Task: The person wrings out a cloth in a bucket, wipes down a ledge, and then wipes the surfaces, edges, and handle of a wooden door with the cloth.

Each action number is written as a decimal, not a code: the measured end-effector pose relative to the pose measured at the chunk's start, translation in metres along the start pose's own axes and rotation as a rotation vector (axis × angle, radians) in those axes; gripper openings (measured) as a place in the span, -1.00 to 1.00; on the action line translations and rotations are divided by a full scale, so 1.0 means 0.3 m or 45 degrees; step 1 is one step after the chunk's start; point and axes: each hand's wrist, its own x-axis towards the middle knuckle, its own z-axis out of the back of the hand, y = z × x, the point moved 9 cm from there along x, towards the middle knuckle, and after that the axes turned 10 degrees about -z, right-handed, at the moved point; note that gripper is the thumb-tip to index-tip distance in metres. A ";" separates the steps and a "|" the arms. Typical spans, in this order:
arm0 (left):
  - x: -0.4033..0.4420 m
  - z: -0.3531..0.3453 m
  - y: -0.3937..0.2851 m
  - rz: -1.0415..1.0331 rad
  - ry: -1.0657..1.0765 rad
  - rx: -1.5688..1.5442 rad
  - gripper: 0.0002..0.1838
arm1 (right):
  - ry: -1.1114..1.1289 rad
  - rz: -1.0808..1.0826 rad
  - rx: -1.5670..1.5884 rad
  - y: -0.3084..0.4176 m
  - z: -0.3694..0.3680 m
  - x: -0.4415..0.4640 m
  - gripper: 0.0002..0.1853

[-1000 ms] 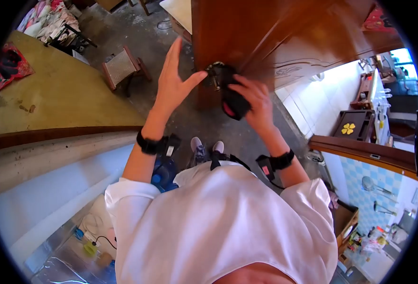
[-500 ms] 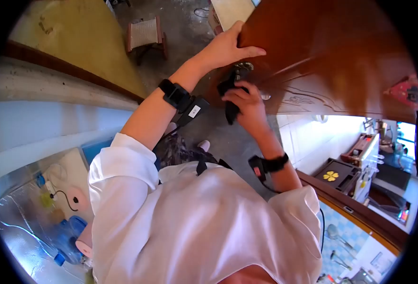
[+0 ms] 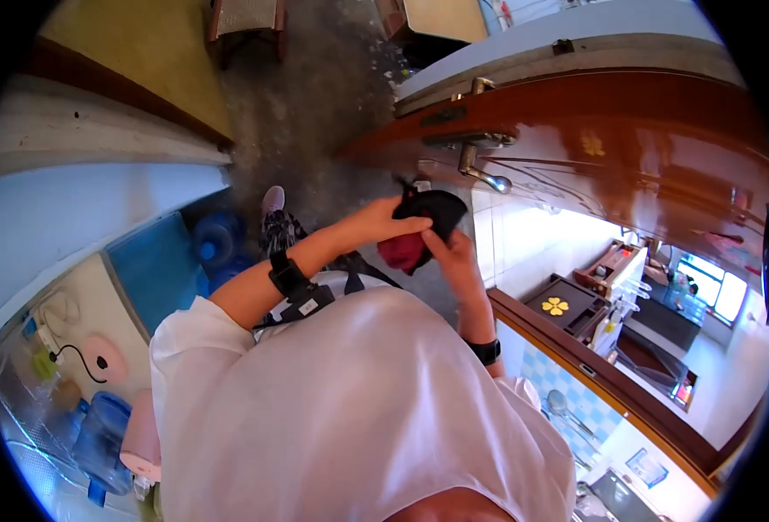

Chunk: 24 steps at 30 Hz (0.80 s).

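Note:
A black cloth item with a dark red part (image 3: 432, 211) is between my two hands, in front of my body. My left hand (image 3: 380, 221) is closed on its left side, with the thumb over the red part. On its right side my right hand (image 3: 454, 254) pinches the same item. Part of the fingers of both hands is hidden behind it. Just above stands a brown wooden door (image 3: 611, 139) with a metal lever handle (image 3: 486, 177), and neither hand touches it.
A small stool (image 3: 247, 19) stands at the upper left. Blue water bottles (image 3: 219, 239) are on the floor at my left. A black tray with a yellow flower shape (image 3: 555, 306) lies to the right. My shoe (image 3: 273, 200) shows on the floor.
My left hand has left the door edge and come down onto the black and red item. The door has swung away, showing its edge and handle. My right hand has moved lower with the item.

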 end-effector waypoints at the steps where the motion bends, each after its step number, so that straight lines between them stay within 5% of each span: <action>1: -0.002 -0.007 0.047 -0.003 0.002 -0.010 -0.64 | -0.024 0.016 -0.244 0.007 0.008 0.001 -0.66; 2: -0.004 0.012 0.083 0.002 -0.100 -0.149 -0.67 | -0.048 0.034 -0.484 0.013 0.023 0.008 -0.66; 6: -0.025 0.083 -0.003 0.021 -0.324 -0.462 -0.75 | -0.181 0.074 -0.352 0.029 0.115 0.058 -0.66; 8: 0.000 0.084 -0.062 -0.005 -0.262 -0.422 -0.76 | -0.458 0.421 -0.390 0.219 0.117 -0.019 -0.66; 10: 0.042 0.106 -0.150 -0.318 -0.425 -0.535 -0.73 | -0.670 0.610 -0.627 0.333 0.120 -0.045 -0.68; 12: 0.095 0.091 -0.142 -0.306 -0.411 -0.537 -0.67 | -0.822 0.664 -0.712 0.408 0.108 -0.025 -0.69; 14: 0.006 0.194 -0.282 -0.688 -1.146 0.353 -0.64 | -0.915 0.708 -0.818 0.402 0.118 0.032 -0.70; 20: 0.044 0.025 -0.377 -0.808 -0.869 0.587 -0.67 | -0.709 0.824 -0.680 0.363 0.108 0.010 -0.70; 22: 0.105 0.032 -0.302 -0.484 -0.818 0.231 -0.65 | -0.617 0.800 -0.597 0.354 0.140 0.005 -0.70; 24: 0.138 0.043 -0.292 -0.419 -0.771 0.288 -0.63 | -0.675 0.932 -0.681 0.358 0.176 -0.044 -0.61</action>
